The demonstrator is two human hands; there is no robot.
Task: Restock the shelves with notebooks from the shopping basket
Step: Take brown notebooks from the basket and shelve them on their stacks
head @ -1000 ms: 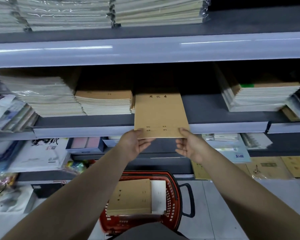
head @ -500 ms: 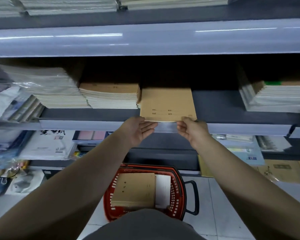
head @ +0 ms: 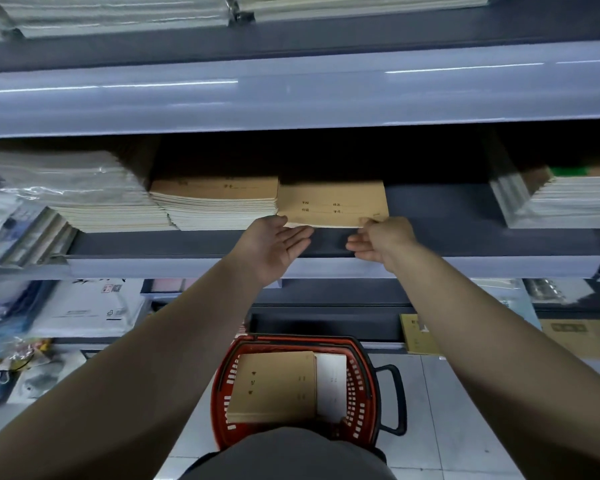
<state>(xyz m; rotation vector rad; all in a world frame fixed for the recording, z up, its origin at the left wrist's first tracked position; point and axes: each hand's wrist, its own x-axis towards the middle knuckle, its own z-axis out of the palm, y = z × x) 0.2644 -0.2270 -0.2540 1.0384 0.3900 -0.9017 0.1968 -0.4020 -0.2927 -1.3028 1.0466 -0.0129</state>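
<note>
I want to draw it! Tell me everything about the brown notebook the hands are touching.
The brown notebook is thin, with a kraft-paper-looking cover and small printed lines. It lies flat on the dark shelf, beside a stack of similar notebooks. The right hand pinches its front right corner; the left hand, fingers straight, touches its front left corner.

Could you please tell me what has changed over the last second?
The brown notebook slid back onto the shelf, beside the stack. The left hand let go and lies open at its front edge; the right hand still pinches its corner. The basket and remaining notebooks stayed put.
</note>
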